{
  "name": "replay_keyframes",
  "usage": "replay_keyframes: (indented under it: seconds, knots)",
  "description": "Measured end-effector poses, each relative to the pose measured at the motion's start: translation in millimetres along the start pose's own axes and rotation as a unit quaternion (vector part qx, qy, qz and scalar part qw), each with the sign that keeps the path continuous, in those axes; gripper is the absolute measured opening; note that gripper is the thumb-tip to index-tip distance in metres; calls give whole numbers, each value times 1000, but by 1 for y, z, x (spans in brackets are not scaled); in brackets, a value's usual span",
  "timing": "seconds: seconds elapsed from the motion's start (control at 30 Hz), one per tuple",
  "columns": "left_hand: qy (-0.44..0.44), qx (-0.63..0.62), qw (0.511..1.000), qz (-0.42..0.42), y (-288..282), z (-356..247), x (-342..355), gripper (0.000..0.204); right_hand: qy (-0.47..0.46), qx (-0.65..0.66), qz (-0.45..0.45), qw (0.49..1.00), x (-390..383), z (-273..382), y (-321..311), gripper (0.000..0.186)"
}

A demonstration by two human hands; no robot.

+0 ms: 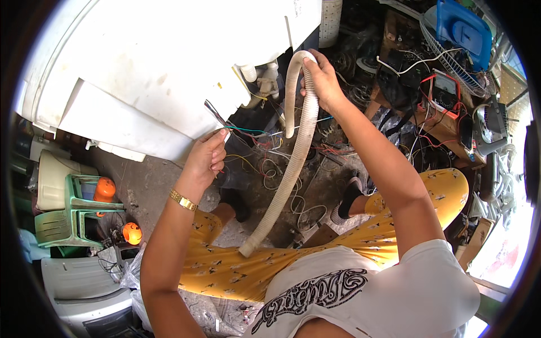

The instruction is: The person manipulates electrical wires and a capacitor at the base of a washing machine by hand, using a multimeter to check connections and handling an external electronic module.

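My right hand (322, 81) is wrapped around a ribbed, off-white drain hose (303, 143) close to its bend. One short end of the hose hangs down from the bend, and the long end slants toward my left thigh. Below the white machine's edge, my left hand (207, 153) is closed in a pinch on thin wires (218, 115), with a small white piece showing at the fingertips. The wires run out from the large white appliance body (152, 62), and a green one stretches right. White plastic fittings (267, 81) sit at the appliance's lower edge.
Loose wires (301, 203) tangle on the floor between my feet. At right, a red multimeter (444, 93) lies on a wooden bench (437, 127), near a blue plastic piece (465, 28) and a fan guard. Green plastic chairs (59, 225) and an orange toy (132, 232) stand left.
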State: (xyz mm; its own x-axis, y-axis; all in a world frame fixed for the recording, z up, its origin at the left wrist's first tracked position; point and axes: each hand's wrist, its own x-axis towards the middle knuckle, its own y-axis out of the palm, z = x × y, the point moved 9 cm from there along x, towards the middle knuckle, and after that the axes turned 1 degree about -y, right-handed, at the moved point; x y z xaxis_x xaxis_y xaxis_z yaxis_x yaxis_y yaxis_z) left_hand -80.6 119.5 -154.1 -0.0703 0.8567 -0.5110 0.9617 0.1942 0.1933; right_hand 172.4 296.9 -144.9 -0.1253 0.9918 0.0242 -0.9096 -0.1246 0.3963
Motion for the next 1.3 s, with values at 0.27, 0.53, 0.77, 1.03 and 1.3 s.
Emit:
replay_keyframes:
  seconds: [0.27,0.53,0.77,1.03,1.3]
  knots:
    - [11,28,999,11,14,-8,6,16,10,40,-60,997,5,-34,-35,55]
    - [-5,32,999,3,15,-6,14,17,239,199,-180,933,-121,-124,22,47]
    - [6,40,999,21,24,-10,20,19,211,138,-106,962,-154,-141,21,48]
    - [-11,42,999,23,38,7,15,17,522,-285,388,704,-381,-305,15,58]
    - [-48,32,997,45,49,45,-11,17,204,-538,242,781,-240,-249,-54,81]
